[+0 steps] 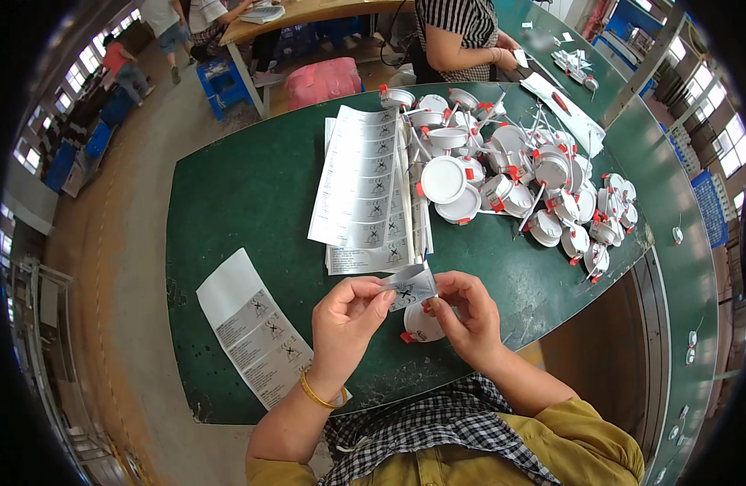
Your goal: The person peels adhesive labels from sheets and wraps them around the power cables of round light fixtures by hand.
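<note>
Between both hands, a small printed silver-grey label (412, 292) is held up over the table, slightly bent. My left hand (350, 314) pinches its left end between thumb and fingers. At the label's right end, my right hand (472, 317) is closed, with thumb and forefinger gripping the edge. Just below the label, a round white downlight (424, 326) with a red clip lies on the green table, partly hidden by the label and my right fingers. Left of my left wrist lies a label sheet (263, 332), its upper part blank.
Stacked label sheets (361, 182) lie ahead of my hands. To their right is a large heap of white downlights (510, 166) with red clips. A white packet (563, 113) with a red-handled tool sits behind it. Across the green table (243, 186), a co-worker (462, 40) handles a small piece.
</note>
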Demonstrator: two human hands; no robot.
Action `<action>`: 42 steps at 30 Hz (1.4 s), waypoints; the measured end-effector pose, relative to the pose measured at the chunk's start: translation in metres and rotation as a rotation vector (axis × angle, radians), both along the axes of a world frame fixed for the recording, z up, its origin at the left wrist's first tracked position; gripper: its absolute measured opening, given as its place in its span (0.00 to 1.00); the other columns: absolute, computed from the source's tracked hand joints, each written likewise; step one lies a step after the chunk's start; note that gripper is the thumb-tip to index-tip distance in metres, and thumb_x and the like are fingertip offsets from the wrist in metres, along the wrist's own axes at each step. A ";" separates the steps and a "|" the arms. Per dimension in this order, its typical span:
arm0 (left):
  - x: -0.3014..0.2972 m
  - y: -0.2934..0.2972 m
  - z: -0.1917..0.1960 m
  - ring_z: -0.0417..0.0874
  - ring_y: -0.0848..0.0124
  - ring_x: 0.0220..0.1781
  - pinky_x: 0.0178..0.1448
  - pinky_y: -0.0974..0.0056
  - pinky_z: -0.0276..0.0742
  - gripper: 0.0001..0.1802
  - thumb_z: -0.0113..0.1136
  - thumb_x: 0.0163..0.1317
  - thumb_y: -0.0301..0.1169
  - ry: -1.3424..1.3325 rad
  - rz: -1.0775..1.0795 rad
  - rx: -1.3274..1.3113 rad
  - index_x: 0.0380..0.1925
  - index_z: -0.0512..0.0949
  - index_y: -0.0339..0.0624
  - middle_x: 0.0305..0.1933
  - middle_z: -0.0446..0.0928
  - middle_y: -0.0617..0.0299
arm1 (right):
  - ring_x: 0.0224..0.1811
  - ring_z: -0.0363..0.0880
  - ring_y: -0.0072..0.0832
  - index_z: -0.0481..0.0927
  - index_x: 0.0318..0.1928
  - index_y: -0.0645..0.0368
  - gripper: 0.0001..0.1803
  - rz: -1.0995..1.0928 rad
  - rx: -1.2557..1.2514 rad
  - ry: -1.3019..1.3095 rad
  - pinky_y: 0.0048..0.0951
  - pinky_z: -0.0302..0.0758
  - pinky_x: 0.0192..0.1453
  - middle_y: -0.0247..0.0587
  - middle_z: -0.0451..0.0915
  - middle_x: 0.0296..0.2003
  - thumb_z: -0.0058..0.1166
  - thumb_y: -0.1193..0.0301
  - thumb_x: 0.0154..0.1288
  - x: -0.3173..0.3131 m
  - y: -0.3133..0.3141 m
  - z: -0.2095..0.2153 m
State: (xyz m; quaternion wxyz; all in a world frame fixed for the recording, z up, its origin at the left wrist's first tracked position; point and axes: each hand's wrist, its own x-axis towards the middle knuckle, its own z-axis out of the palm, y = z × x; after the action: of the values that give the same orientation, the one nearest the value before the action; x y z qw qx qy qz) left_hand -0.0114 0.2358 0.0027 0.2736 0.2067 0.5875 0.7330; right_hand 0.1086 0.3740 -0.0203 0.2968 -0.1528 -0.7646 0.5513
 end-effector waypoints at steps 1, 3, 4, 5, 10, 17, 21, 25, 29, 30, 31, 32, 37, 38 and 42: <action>0.001 0.000 0.000 0.77 0.81 0.39 0.44 0.75 0.74 0.05 0.61 0.60 0.21 -0.022 0.011 -0.006 0.36 0.77 0.34 0.42 0.78 0.61 | 0.33 0.80 0.21 0.72 0.51 0.63 0.19 -0.019 0.003 -0.002 0.22 0.77 0.38 0.37 0.78 0.34 0.60 0.80 0.59 0.000 -0.001 0.000; 0.003 0.000 0.002 0.77 0.81 0.39 0.44 0.76 0.73 0.05 0.61 0.60 0.21 -0.025 0.015 -0.002 0.36 0.77 0.34 0.42 0.78 0.61 | 0.33 0.80 0.21 0.72 0.51 0.63 0.19 -0.038 0.005 -0.003 0.22 0.77 0.38 0.37 0.78 0.34 0.60 0.80 0.59 0.001 -0.003 0.000; 0.004 0.000 0.002 0.76 0.82 0.38 0.44 0.76 0.73 0.05 0.61 0.60 0.21 -0.031 0.019 0.004 0.35 0.77 0.34 0.42 0.78 0.61 | 0.34 0.80 0.21 0.73 0.50 0.62 0.19 -0.052 -0.027 0.011 0.22 0.77 0.39 0.37 0.78 0.34 0.60 0.80 0.59 0.000 -0.004 0.000; 0.005 0.001 0.002 0.76 0.82 0.38 0.44 0.76 0.73 0.05 0.61 0.60 0.21 -0.030 0.019 0.004 0.35 0.77 0.34 0.42 0.78 0.61 | 0.34 0.80 0.21 0.73 0.50 0.62 0.18 -0.065 -0.058 0.024 0.22 0.77 0.39 0.37 0.77 0.34 0.60 0.80 0.59 0.000 -0.005 -0.001; 0.008 0.002 -0.002 0.76 0.82 0.39 0.42 0.77 0.75 0.05 0.60 0.61 0.20 -0.035 0.048 0.054 0.35 0.74 0.32 0.43 0.76 0.59 | 0.35 0.80 0.20 0.73 0.49 0.62 0.18 -0.086 -0.075 0.024 0.21 0.78 0.40 0.37 0.77 0.35 0.60 0.80 0.59 -0.002 -0.007 -0.002; 0.012 0.004 -0.003 0.77 0.81 0.41 0.44 0.76 0.76 0.05 0.60 0.60 0.19 -0.004 0.083 0.031 0.34 0.73 0.33 0.44 0.76 0.58 | 0.35 0.79 0.19 0.72 0.49 0.64 0.17 -0.081 -0.146 0.052 0.20 0.77 0.40 0.35 0.76 0.36 0.59 0.81 0.59 -0.001 -0.007 -0.001; 0.015 0.005 0.000 0.77 0.80 0.41 0.44 0.76 0.76 0.05 0.59 0.60 0.19 -0.010 0.076 0.029 0.34 0.73 0.33 0.44 0.76 0.58 | 0.35 0.79 0.18 0.72 0.48 0.65 0.16 -0.073 -0.194 0.084 0.19 0.77 0.40 0.35 0.76 0.36 0.59 0.82 0.60 0.001 -0.007 -0.001; 0.015 0.005 -0.001 0.77 0.80 0.40 0.44 0.75 0.76 0.05 0.59 0.61 0.20 -0.029 0.065 0.035 0.35 0.73 0.33 0.44 0.76 0.58 | 0.37 0.79 0.21 0.68 0.49 0.65 0.15 -0.043 -0.135 0.046 0.21 0.77 0.44 0.36 0.75 0.38 0.53 0.86 0.62 0.003 -0.007 0.000; 0.015 0.005 -0.004 0.77 0.80 0.40 0.44 0.75 0.76 0.05 0.60 0.61 0.21 -0.043 0.058 0.042 0.35 0.73 0.33 0.44 0.76 0.58 | 0.37 0.79 0.21 0.68 0.48 0.65 0.14 -0.047 -0.109 0.040 0.21 0.77 0.44 0.37 0.75 0.38 0.53 0.86 0.62 0.004 -0.007 -0.002; 0.016 0.005 -0.004 0.77 0.80 0.40 0.44 0.75 0.75 0.05 0.60 0.61 0.21 -0.045 0.058 0.050 0.35 0.73 0.33 0.44 0.76 0.57 | 0.37 0.79 0.21 0.68 0.48 0.65 0.14 -0.048 -0.110 0.039 0.21 0.77 0.44 0.37 0.75 0.38 0.53 0.86 0.62 0.004 -0.007 -0.002; 0.016 0.005 -0.004 0.76 0.80 0.41 0.44 0.75 0.75 0.05 0.59 0.62 0.21 -0.046 0.058 0.058 0.35 0.73 0.33 0.45 0.76 0.57 | 0.37 0.79 0.21 0.68 0.48 0.65 0.14 -0.048 -0.118 0.041 0.21 0.77 0.43 0.37 0.75 0.38 0.52 0.86 0.62 0.004 -0.007 -0.002; 0.017 0.005 -0.003 0.76 0.80 0.41 0.44 0.75 0.75 0.05 0.59 0.62 0.21 -0.047 0.055 0.058 0.35 0.73 0.33 0.45 0.76 0.57 | 0.37 0.79 0.21 0.68 0.48 0.65 0.14 -0.048 -0.125 0.043 0.21 0.77 0.43 0.37 0.75 0.37 0.52 0.86 0.62 0.004 -0.007 -0.002; 0.020 0.009 0.000 0.72 0.84 0.36 0.41 0.76 0.71 0.04 0.57 0.63 0.22 0.021 0.086 0.013 0.34 0.72 0.36 0.42 0.76 0.61 | 0.35 0.77 0.17 0.72 0.49 0.64 0.16 -0.068 -0.226 0.068 0.19 0.74 0.40 0.34 0.75 0.35 0.57 0.82 0.61 0.002 -0.008 0.001; 0.019 0.009 0.000 0.72 0.84 0.36 0.41 0.76 0.71 0.04 0.57 0.63 0.22 0.020 0.080 0.014 0.34 0.72 0.36 0.42 0.76 0.61 | 0.34 0.76 0.17 0.72 0.49 0.64 0.16 -0.043 -0.264 0.055 0.19 0.74 0.39 0.33 0.74 0.35 0.56 0.82 0.61 0.002 -0.007 0.003; 0.018 0.007 -0.004 0.73 0.83 0.38 0.43 0.76 0.73 0.05 0.57 0.62 0.20 0.036 0.079 -0.006 0.33 0.70 0.35 0.43 0.76 0.59 | 0.33 0.73 0.16 0.70 0.52 0.64 0.17 0.071 -0.297 -0.008 0.19 0.72 0.38 0.32 0.73 0.34 0.53 0.79 0.63 0.004 0.004 0.015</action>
State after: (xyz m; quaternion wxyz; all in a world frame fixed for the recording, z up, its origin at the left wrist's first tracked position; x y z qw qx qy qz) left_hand 0.0070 0.2430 -0.0012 0.2344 0.1960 0.6020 0.7377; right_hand 0.1128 0.3783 -0.0054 0.2482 -0.1701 -0.6807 0.6680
